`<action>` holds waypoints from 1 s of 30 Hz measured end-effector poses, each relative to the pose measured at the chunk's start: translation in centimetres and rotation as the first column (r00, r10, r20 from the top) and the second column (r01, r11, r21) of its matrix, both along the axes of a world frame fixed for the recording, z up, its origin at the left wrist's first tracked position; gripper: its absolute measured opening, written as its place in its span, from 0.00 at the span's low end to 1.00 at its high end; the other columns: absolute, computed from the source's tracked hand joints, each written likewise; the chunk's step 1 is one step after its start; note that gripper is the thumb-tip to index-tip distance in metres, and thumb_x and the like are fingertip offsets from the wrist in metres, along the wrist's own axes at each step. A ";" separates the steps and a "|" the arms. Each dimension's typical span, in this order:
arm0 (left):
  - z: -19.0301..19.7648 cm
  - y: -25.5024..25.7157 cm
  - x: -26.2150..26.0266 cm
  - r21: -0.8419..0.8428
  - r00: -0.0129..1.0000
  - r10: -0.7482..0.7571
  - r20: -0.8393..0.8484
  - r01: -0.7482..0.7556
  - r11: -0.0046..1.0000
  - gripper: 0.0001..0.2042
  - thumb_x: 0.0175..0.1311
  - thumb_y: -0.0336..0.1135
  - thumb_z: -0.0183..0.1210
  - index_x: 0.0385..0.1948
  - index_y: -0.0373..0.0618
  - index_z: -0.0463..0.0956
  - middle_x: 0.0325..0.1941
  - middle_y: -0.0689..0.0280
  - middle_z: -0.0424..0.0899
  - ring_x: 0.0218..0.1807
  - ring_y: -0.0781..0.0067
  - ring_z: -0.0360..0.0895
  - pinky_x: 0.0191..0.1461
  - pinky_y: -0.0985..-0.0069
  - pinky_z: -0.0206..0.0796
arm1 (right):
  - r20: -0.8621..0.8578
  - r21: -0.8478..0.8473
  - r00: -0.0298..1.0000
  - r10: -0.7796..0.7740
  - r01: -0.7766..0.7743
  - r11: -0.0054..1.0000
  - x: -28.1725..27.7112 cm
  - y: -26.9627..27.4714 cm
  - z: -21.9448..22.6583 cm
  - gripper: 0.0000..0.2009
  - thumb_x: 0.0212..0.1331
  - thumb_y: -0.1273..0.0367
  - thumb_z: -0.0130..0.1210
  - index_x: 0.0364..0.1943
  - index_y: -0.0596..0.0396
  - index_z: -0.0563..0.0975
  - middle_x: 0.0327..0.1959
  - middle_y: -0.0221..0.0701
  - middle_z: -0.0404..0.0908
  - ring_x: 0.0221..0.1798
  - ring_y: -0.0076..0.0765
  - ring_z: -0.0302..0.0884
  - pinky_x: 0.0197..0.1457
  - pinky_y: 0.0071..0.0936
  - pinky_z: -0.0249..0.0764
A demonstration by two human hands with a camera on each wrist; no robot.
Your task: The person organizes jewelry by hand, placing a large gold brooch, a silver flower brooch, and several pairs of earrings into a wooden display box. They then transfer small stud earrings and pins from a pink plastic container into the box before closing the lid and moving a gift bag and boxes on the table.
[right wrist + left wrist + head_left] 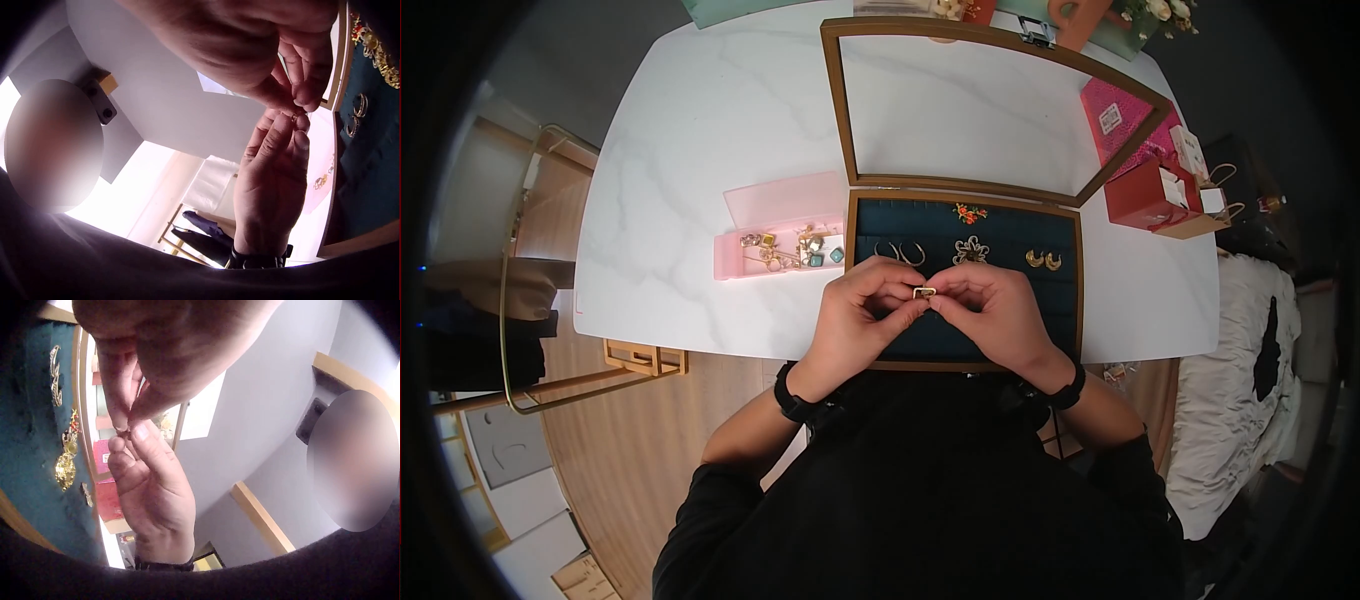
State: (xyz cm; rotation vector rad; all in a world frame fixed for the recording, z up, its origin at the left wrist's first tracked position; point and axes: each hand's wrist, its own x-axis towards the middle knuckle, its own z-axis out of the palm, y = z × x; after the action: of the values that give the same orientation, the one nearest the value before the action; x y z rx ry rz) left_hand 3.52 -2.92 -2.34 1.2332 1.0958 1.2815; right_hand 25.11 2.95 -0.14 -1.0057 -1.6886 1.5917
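In the head view a small gold-coloured piece [924, 292] is pinched between the fingertips of the left hand [862, 312] and the right hand [992, 316], above the front part of a dark green lined case [1079, 300]. Behind the hands, the lining holds hoop earrings [912, 254], a silver flower brooch [971, 250], a red and orange brooch [971, 213] and a gold earring pair [1044, 260]. Both wrist views show the fingertips of the two hands meeting; the piece is mostly hidden there.
The case's framed glass lid [840, 110] stands raised behind it. An open pink box [727, 257] with rings and other jewellery lies to the left. Red bags [1138, 196] and a pink package [1115, 118] are at the right; flowers [1165, 12] stand at the back.
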 end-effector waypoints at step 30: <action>-0.1 0.0 -0.7 -0.156 0.976 -0.075 -0.205 0.043 0.987 0.09 0.72 0.23 0.74 0.50 0.37 0.89 0.45 0.66 0.95 0.43 0.82 0.88 0.51 0.80 0.80 | 0.147 0.145 0.988 0.049 -0.071 0.987 0.3 0.3 0.8 0.06 0.71 0.81 0.67 0.48 0.64 0.88 0.44 0.33 0.93 0.47 0.26 0.93 0.53 0.25 0.88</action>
State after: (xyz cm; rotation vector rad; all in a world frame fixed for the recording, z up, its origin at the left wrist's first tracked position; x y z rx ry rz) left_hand 2.83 -2.96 -2.45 1.2968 1.2734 1.0202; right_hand 25.40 3.24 0.70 -1.0223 -1.9215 1.4344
